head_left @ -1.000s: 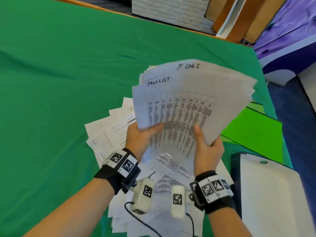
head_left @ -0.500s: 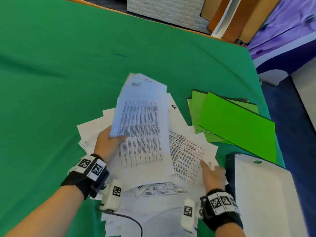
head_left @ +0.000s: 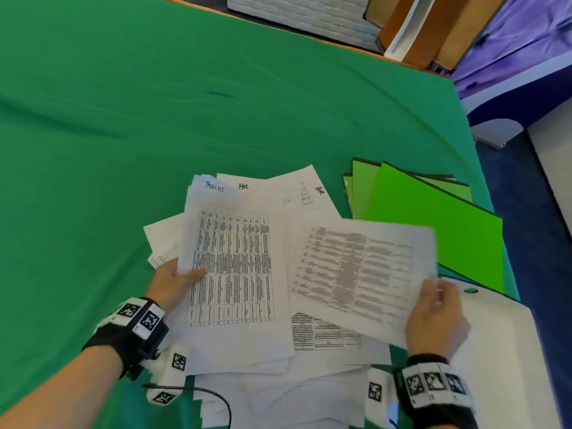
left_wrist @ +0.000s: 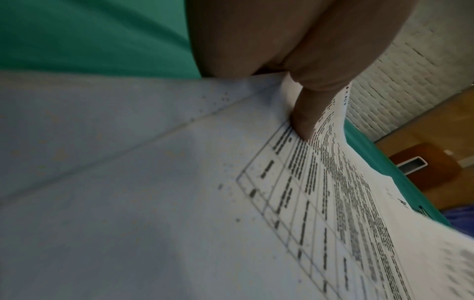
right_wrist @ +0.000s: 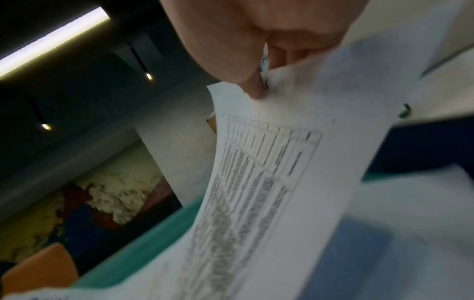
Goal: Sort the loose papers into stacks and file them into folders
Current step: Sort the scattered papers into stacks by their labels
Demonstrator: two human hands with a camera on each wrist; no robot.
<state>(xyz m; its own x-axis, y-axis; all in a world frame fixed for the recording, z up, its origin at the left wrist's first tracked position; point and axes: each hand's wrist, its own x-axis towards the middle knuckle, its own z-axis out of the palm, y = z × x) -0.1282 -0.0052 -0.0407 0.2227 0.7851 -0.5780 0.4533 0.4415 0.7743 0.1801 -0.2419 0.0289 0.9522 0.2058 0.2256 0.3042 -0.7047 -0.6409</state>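
A messy pile of loose printed papers [head_left: 266,360] lies on the green table near me. My left hand [head_left: 173,281] grips a stack of table-printed sheets [head_left: 235,267] headed "TASKLIST" by its left edge, thumb on top; the thumb [left_wrist: 305,117] shows pressing on the printed grid [left_wrist: 333,203]. My right hand [head_left: 436,314] pinches the corner of a single printed sheet [head_left: 356,270], lifted and blurred, out to the right of the stack; that sheet [right_wrist: 269,182] hangs from the fingertips [right_wrist: 254,89]. Bright green folders [head_left: 433,221] lie fanned at the right.
An open white-lined binder [head_left: 501,351] with a dark blue cover lies at the near right, by the table's right edge. Green cloth [head_left: 154,119] covers the table beyond the papers. Wooden furniture [head_left: 433,29] and a white brick wall [head_left: 297,13] stand past the far edge.
The fanned bundle held up in both hands has come down onto the pile. My right hand has pulled one sheet off to the right; the left keeps the stack.
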